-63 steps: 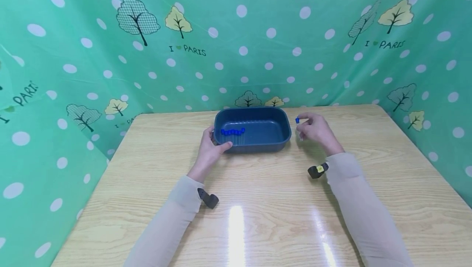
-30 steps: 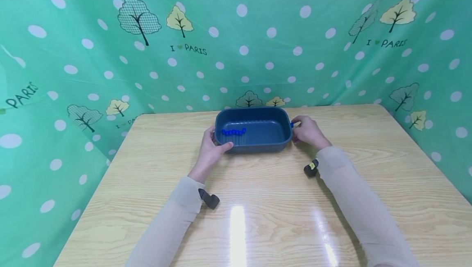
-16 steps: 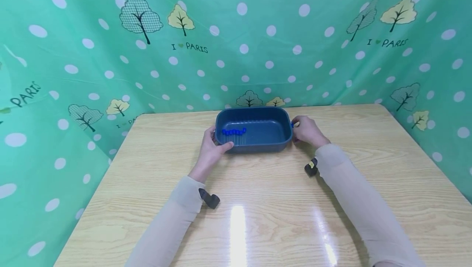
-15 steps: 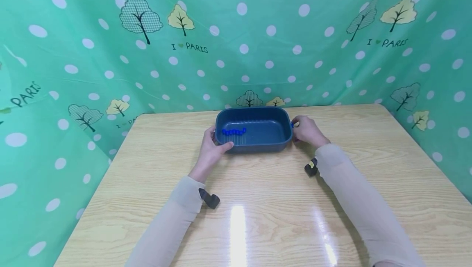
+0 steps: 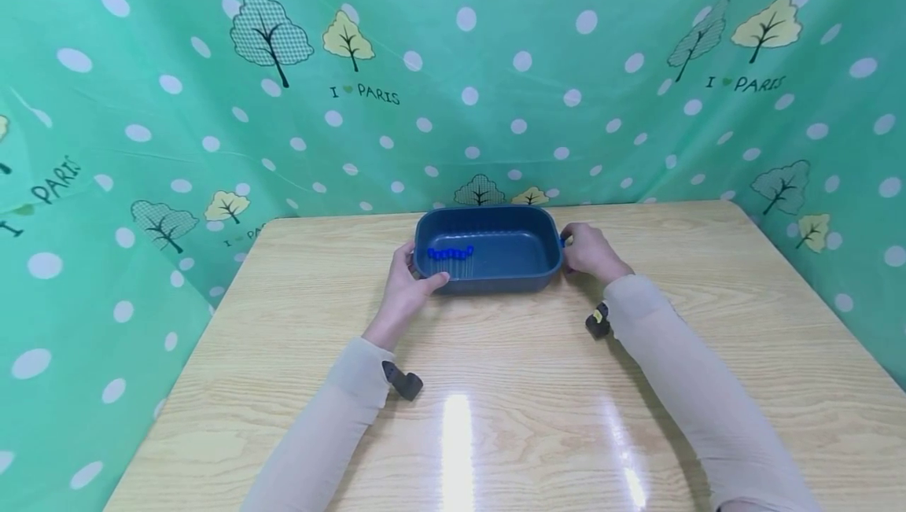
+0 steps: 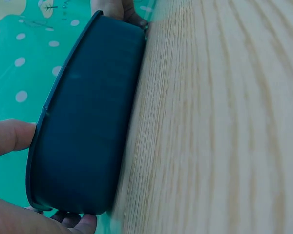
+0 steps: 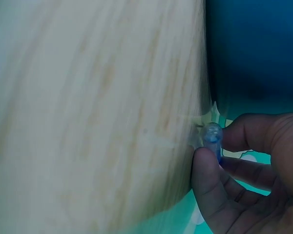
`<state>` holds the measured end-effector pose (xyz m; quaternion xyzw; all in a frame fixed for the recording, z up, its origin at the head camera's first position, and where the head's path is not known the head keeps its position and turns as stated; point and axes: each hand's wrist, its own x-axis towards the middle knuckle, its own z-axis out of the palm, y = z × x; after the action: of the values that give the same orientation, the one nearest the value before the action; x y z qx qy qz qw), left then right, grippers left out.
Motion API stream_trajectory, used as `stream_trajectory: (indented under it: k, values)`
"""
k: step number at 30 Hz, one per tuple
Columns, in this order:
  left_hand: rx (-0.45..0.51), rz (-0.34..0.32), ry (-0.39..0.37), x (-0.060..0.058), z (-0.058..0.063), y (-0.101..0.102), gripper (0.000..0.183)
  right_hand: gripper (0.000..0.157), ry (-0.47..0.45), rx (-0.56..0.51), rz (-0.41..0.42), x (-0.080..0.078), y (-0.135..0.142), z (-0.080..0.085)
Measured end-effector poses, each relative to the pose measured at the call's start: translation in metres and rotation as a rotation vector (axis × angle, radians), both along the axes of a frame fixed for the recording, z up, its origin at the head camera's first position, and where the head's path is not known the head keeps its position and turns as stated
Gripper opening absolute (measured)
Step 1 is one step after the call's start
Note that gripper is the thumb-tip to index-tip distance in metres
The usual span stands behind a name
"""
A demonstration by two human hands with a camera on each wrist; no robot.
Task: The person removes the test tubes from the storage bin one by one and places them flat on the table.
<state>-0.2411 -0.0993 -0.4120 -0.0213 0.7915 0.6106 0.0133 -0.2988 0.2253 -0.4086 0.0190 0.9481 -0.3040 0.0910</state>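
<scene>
A dark blue basin (image 5: 520, 248) stands near the back of the table. Along its left half lies a row of several blue caps (image 5: 451, 254), with pale lines like clear tubes below them. My left hand (image 5: 400, 292) grips the basin's left end, thumb on the front rim and fingers round the side. Just off the right end, my right hand (image 5: 596, 254) pinches a small clear tube (image 7: 213, 136) between thumb and fingers. Its rounded clear end shows in the right wrist view; its blue cap (image 5: 562, 242) is mostly hidden by the fingers.
The light wood table (image 5: 510, 378) ends just behind the basin, where a green dotted curtain (image 5: 467, 127) hangs. Curtain also covers both sides. Small black wrist cameras sit at the left cuff (image 5: 402, 381) and right cuff (image 5: 598, 322).
My right hand has brought the blue-capped tube left and down, from beside the basin to close against its right end, and has stayed there. The left hand keeps its grip.
</scene>
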Motion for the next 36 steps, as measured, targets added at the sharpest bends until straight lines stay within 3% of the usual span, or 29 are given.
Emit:
stream_trajectory:
  k: [13,21,36]
  values:
    - [-0.007,0.000,-0.008,0.0001,0.0026,0.0002,0.085,0.035,-0.021,0.026,0.010,0.0000,-0.0023,0.0024]
    - [0.003,-0.004,-0.006,-0.0010,0.0048,0.0008,0.085,0.047,-0.035,0.017,0.005,-0.0004,-0.0018,0.0057]
    - [0.002,-0.004,-0.001,-0.0021,0.0027,-0.0005,0.085,0.051,-0.039,0.021,-0.002,0.0042,0.0007,0.0086]
